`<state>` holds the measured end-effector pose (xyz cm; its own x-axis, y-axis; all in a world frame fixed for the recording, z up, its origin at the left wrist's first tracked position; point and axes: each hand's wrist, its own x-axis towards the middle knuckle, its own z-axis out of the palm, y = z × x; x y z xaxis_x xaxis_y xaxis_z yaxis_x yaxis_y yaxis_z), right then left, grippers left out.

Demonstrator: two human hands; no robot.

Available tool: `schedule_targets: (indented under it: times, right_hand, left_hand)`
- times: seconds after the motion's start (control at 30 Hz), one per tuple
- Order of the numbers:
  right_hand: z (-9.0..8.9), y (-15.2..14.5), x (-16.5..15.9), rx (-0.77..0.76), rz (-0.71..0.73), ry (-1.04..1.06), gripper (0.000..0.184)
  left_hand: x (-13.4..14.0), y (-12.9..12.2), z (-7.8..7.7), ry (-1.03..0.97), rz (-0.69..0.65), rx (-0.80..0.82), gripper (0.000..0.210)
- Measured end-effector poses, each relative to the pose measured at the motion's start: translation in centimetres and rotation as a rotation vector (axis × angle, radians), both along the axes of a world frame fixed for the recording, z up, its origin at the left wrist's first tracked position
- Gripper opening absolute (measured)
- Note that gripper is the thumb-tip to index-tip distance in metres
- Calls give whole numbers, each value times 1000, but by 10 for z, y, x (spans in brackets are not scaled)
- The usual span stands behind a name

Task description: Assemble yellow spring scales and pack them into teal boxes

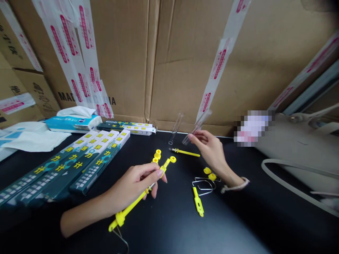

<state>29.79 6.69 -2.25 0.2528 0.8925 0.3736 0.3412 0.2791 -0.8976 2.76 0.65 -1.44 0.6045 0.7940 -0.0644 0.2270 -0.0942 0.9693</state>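
My left hand (144,180) is closed on a yellow spring-scale rod (132,204), which slants from a small ring end to a cap with a wire hook (122,238) hanging from it. My right hand (209,146) pinches a clear plastic tube (197,128) marked with a scale. Beside it, a second clear tube (174,132) lies on the black table. Between the hands rests another yellow rod (186,152) with a metal end. Small yellow caps (158,153) sit beyond my left hand. Nearer me lie metal wire hooks (203,186), a flat yellow piece (198,201) and two yellow caps (210,174).
Several long printed boxes (103,155) lie on the left, with more boxes (127,127) behind. A blue tissue pack (72,121) and white packaging (34,135) are at the far left. Tall taped cartons (124,60) form the back. A pale bag (299,148) with a strap stands right.
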Motion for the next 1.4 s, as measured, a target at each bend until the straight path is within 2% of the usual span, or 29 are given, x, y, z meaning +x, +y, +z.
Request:
schedule_targets:
  times: [0.17,0.27,0.33,0.63,0.73,0.9,1.13,1.4]
  right_hand:
    - [18,-44,-22,-20,212,160,42]
    - [24,-64,-37,-87,409,304,31]
    - [25,-72,-44,-97,475,372,23]
    - [22,-75,-49,-128,512,428,16]
    - [22,-79,-54,-184,554,426,17]
    - [19,-89,-65,-279,663,519,20]
    - [5,-87,-74,-310,732,569,24]
    - [4,-89,-80,-284,654,581,32]
  left_hand:
    - [-1,1,-3,6,-3,29,40]
    - [0,1,-5,14,-13,52,39]
    - [1,1,-6,26,-20,62,38]
    - [0,2,-5,61,-27,66,39]
    - [0,2,-6,52,-26,52,38]
    - [5,2,-8,-30,117,-36,29]
    - [6,4,-14,-150,229,-136,51]
    - [3,-1,-18,-231,306,-106,90]
